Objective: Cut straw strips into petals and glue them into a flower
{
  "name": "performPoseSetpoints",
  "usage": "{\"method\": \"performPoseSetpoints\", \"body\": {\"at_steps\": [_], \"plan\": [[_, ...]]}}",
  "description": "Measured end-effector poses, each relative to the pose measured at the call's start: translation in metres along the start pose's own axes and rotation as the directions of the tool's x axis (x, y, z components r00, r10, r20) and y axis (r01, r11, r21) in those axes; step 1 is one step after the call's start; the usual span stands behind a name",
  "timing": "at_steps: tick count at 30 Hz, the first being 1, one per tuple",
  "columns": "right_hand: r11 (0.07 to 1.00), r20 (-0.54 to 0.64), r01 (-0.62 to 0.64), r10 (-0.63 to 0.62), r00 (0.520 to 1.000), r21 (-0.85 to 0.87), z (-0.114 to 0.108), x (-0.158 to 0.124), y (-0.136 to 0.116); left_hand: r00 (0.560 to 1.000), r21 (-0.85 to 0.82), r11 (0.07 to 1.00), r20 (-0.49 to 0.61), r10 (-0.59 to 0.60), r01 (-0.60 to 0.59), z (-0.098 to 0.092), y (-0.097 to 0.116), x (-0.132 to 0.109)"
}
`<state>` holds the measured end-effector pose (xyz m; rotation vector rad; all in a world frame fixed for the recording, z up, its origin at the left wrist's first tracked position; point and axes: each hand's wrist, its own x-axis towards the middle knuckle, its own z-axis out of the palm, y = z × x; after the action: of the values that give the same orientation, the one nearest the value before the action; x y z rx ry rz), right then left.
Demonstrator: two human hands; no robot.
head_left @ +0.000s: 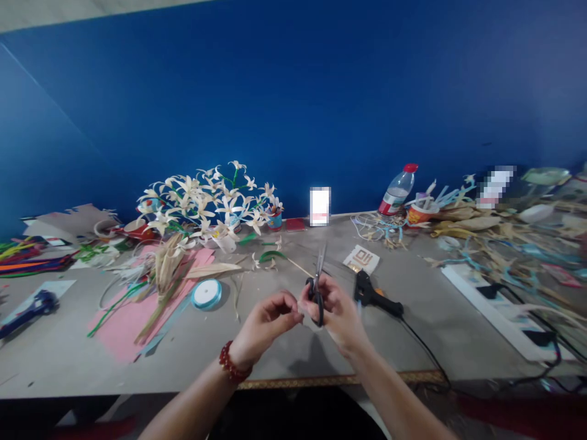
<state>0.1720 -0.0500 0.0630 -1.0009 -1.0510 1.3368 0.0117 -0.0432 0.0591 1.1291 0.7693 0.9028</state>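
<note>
My right hand (342, 318) grips a pair of scissors (320, 263) by the black handles, blades pointing up and away from me. Close beside it, my left hand (271, 316) has thumb and forefinger pinched together; whatever small thing sits in the pinch is too faint to name. The two hands nearly meet above the table's front part. Beyond them lie a curved green stem (272, 255) and a few small pale flower pieces. A black glue gun (376, 296) rests right of my right hand, and a blue ribbon spool (206, 294) lies left of my left hand.
White handmade flowers (206, 205) stand at the back left. Pink paper (114, 330) lies under a dried husk bundle (167, 269). A tilted bottle (398, 192) is at the back right, near a white power strip (490, 318) with cables. Husk strips clutter the far right.
</note>
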Motion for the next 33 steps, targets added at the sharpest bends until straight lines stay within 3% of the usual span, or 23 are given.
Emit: {"method": "performPoseSetpoints", "body": {"at_steps": [4, 10, 16, 18, 20, 24, 28, 31, 33], "plan": [[0.998, 0.073, -0.034, 0.038, 0.997, -0.055, -0.007, 0.010, -0.003, 0.999, -0.116, 0.993, -0.016, -0.031, 0.029, -0.007, -0.001, 0.002], [0.952, 0.313, 0.092, 0.005, 0.950, -0.293, -0.019, 0.010, -0.007, 0.996, -0.196, 0.980, -0.082, -0.041, 0.024, -0.011, -0.002, 0.004], [0.894, 0.269, 0.084, 0.042, 0.962, -0.440, -0.018, 0.012, -0.002, 0.996, -0.240, 0.969, -0.049, -0.077, 0.063, -0.017, 0.000, 0.001], [0.896, 0.323, 0.069, 0.086, 0.942, -0.439, -0.019, 0.015, -0.003, 0.998, -0.145, 0.988, -0.020, -0.055, 0.052, -0.026, 0.005, 0.001], [0.902, 0.393, 0.048, 0.139, 0.909, -0.429, -0.021, 0.019, -0.007, 0.999, 0.069, 0.998, 0.051, -0.005, 0.001, -0.036, 0.012, 0.003], [0.879, 0.478, 0.089, 0.168, 0.862, -0.469, -0.025, 0.030, -0.018, 0.976, 0.434, 0.896, 0.218, -0.004, -0.093, -0.051, 0.021, 0.007], [0.846, 0.585, 0.153, 0.211, 0.783, -0.510, -0.027, 0.042, -0.025, 0.970, 0.416, 0.909, 0.230, -0.083, -0.021, -0.053, 0.019, 0.012], [0.829, 0.645, 0.202, 0.228, 0.730, -0.522, -0.025, 0.048, -0.027, 0.945, 0.355, 0.935, 0.308, -0.112, -0.005, -0.054, 0.016, 0.015], [0.801, 0.629, 0.251, 0.191, 0.754, -0.544, -0.025, 0.051, -0.030, 0.940, 0.364, 0.930, 0.331, -0.077, -0.052, -0.053, 0.014, 0.017]]}}
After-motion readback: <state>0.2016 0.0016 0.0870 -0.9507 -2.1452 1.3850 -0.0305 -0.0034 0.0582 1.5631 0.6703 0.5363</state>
